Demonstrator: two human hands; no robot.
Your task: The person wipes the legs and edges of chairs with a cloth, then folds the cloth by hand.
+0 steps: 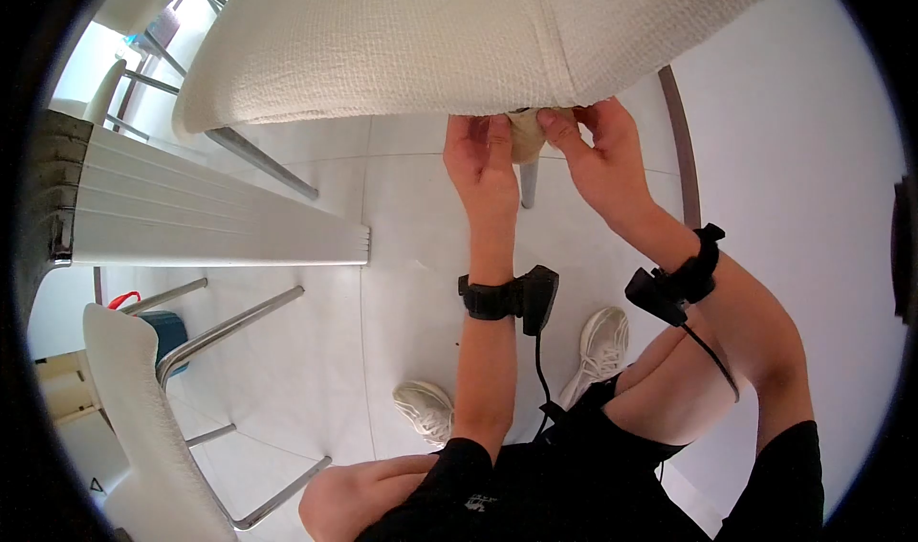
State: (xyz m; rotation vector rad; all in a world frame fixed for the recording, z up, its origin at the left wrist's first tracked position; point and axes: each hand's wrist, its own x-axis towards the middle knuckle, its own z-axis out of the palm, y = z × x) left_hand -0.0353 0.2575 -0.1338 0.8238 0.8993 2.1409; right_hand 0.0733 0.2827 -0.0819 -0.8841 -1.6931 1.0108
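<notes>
A chair with a cream textured fabric cover [382, 49] fills the top of the view. At its lower edge hangs a bunched piece of beige fabric [525, 140], just above a metal chair leg [528, 186]. My left hand [481, 150] grips this fabric from the left, its thumb upright and its fingertips partly hidden behind the cover's edge. From the right, my right hand [602, 154] pinches the same fabric, thumb pressed toward it. Both wrists wear a black strap with a cabled device.
A white table leg [220, 202] juts in from the left. Below it stands another cream chair [143, 418] with metal legs, near a dark blue bin [170, 336]. A white wall [803, 188] rises on the right. My shoes rest on the pale tiled floor [411, 303].
</notes>
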